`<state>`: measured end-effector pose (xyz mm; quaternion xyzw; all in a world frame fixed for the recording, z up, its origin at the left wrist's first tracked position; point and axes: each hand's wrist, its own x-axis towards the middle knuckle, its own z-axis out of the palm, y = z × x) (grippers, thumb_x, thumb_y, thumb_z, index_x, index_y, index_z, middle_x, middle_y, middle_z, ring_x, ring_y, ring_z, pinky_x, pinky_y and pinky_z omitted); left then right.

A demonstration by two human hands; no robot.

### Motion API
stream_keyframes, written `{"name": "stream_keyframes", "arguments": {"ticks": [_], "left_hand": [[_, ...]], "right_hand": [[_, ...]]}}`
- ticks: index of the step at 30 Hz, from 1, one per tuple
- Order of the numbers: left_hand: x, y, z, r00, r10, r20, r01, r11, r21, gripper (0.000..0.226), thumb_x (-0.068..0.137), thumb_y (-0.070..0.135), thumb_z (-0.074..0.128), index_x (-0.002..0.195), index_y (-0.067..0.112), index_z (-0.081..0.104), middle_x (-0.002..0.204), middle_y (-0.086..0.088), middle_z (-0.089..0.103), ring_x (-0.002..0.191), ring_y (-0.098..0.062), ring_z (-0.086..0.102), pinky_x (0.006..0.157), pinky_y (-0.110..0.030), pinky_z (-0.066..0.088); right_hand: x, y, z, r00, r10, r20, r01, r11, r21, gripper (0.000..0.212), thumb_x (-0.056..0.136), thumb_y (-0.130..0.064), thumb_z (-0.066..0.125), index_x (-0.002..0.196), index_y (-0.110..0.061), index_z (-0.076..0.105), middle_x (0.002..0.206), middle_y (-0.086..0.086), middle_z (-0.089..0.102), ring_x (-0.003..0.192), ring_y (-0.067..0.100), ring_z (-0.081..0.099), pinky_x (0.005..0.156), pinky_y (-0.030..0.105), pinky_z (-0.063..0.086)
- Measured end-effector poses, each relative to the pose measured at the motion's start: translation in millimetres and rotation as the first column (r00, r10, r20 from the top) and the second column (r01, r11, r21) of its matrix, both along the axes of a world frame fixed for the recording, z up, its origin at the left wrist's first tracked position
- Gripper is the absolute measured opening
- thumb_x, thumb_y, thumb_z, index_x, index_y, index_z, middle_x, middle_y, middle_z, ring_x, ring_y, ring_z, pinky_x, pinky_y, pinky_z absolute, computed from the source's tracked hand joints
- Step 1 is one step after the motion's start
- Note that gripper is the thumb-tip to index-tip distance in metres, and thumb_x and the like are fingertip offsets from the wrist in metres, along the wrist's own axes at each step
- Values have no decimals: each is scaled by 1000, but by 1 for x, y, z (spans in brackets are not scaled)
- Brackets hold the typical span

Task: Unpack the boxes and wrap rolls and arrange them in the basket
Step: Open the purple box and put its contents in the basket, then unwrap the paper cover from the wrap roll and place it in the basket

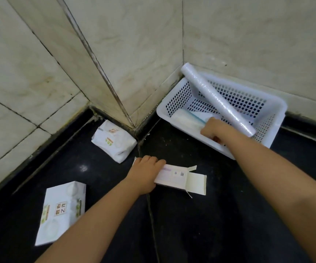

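Note:
A white perforated basket [275, 109] stands on the dark counter in the right corner. A clear wrap roll [218, 100] leans diagonally across it, one end over the far left rim. My right hand [213, 129] reaches over the basket's near rim, fingers closed on a white and blue packet [189, 118] lying inside. A long white box [180, 178] with its right end flap open lies at the middle of the counter. My left hand [145, 172] rests on its left end, gripping it.
A white soft pack [113, 141] lies in the wall corner at the left. Another white pack with printed characters [62, 211] lies at the lower left. Tiled walls close off the back and left. A seam runs down the counter.

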<state>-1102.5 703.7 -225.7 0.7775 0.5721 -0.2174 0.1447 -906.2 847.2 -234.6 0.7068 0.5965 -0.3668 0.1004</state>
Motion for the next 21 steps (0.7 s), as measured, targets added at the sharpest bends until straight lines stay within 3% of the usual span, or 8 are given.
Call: {"name": "stream_keyframes", "arguments": {"ticks": [4,6,8,10,12,16,18,21], "left_hand": [[6,-8,13,1000,2,-12,-2,1000,0,76,83,30,64,145,21,20,152,-7,24,139,-25,23,114,-43,24],[8,-15,20,1000,-11,-13,11,999,37,72,86,35,60,145,21,21,153,-8,23,140,-25,23,114,-43,26],[12,-25,28,1000,-20,-5,20,997,80,67,88,37,56,144,20,24,152,-8,25,139,-26,25,112,-42,29],[21,-36,37,999,-37,11,35,991,129,61,90,35,54,142,19,28,150,-8,29,136,-26,29,109,-40,32],[38,-47,45,996,-82,37,73,979,192,55,90,32,54,139,17,33,144,-7,37,131,-26,35,104,-40,37],[103,-73,56,963,-255,92,213,921,325,41,91,28,50,129,14,44,133,-8,48,121,-28,44,95,-40,43],[148,-91,61,927,-356,120,294,885,360,39,92,27,49,128,13,46,131,-9,49,120,-29,45,94,-40,43],[223,-124,68,849,-512,130,425,809,406,37,92,25,48,127,12,47,131,-10,50,120,-29,45,92,-40,43]], "right_hand": [[15,-17,19,1000,-17,-15,18,999,37,67,84,-14,53,140,-1,19,124,18,49,72,24,50,63,36,50],[25,-36,29,999,6,-38,-2,994,110,55,85,-14,52,134,-3,31,112,14,54,85,27,53,66,34,49],[36,-62,40,999,20,-40,-11,973,231,26,86,-14,49,111,-6,48,89,7,53,86,25,54,62,27,44],[48,-96,52,998,22,-62,0,942,336,14,87,-14,50,97,-5,54,93,9,51,95,26,54,73,29,43],[63,-140,67,997,44,-56,-18,914,405,18,87,-15,51,100,-4,58,107,14,54,103,28,54,83,32,45],[105,-238,90,999,43,33,-54,849,525,21,85,-17,53,97,-3,62,104,17,59,99,32,56,81,36,47],[137,-289,94,996,-38,87,-16,834,551,29,86,-17,53,108,-1,62,116,19,58,110,34,53,93,41,47],[194,-367,96,967,-197,158,80,832,548,32,86,-17,51,113,-1,59,121,17,56,115,34,50,96,43,47]]}}
